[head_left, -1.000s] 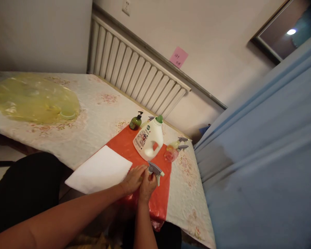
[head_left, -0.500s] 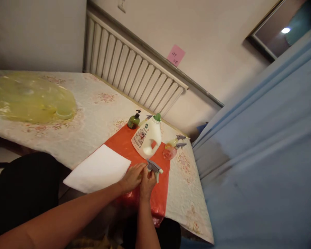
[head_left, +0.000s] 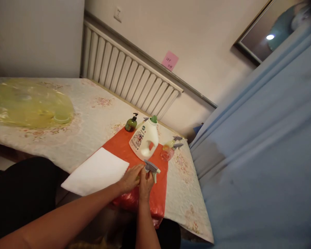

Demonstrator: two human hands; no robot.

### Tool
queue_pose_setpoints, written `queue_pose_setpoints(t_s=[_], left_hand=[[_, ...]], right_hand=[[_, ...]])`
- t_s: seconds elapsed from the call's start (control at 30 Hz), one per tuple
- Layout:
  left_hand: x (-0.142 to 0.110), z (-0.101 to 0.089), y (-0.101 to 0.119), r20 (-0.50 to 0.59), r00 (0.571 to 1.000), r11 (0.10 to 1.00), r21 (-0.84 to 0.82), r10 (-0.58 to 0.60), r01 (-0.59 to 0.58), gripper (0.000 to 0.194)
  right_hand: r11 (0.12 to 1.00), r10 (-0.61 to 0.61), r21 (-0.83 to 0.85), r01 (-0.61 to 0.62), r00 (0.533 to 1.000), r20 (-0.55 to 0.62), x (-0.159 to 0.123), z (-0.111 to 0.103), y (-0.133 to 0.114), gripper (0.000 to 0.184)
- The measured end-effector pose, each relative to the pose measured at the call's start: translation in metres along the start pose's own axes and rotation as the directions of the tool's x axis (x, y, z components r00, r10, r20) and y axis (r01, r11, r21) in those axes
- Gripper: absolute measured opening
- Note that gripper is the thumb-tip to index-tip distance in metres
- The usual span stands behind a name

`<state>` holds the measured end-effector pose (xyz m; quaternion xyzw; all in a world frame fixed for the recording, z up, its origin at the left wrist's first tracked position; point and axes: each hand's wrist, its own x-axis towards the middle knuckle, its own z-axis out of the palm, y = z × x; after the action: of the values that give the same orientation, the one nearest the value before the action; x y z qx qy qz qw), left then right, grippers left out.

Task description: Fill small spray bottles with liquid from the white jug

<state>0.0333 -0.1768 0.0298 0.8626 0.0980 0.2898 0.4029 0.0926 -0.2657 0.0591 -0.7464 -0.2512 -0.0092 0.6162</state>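
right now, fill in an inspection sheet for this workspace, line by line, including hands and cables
Surface: floral tablecloth, partly covered by a red sheet.
Job's things: grey-headed spray bottle, its body mostly hidden.
Clutter: white jug, upright; green pump bottle; pink spray bottle; white sheet; yellow plastic bag.
Hands: left hand and right hand together on the grey-headed spray bottle, the right just below its head.
Cables: nothing seen.
Surroundings: radiator, pink note, blue curtain.

Behind the spray bottle stands the jug — sheet left, curtain right.
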Motion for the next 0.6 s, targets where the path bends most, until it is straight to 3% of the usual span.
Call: queue_pose_setpoints(t_s=[0.23,0.43,0.6], left_hand=[[0.0008,-0.0075,0.0003,0.084,0.996,1.000,0.027,0.011,-0.013,0.056],[-0.0006,-0.0043,-0.0040,0.067,0.998,0.999,0.030,0.009,-0.011,0.062],[-0.0025,-0.0043,-0.0022,0.041,0.999,1.000,0.002,0.014,-0.014,0.056]], right_hand=[[1.000,-0.015,0.014,0.015,1.000,0.024,-0.0007,-0.0011,0.0008,0.042],[0.999,-0.045,0.003,0.045,0.999,-0.017,-0.0007,0.0028,0.0013,0.039],[0.998,-0.065,-0.024,0.063,0.996,-0.067,-0.0032,0.0063,-0.0002,0.040]])
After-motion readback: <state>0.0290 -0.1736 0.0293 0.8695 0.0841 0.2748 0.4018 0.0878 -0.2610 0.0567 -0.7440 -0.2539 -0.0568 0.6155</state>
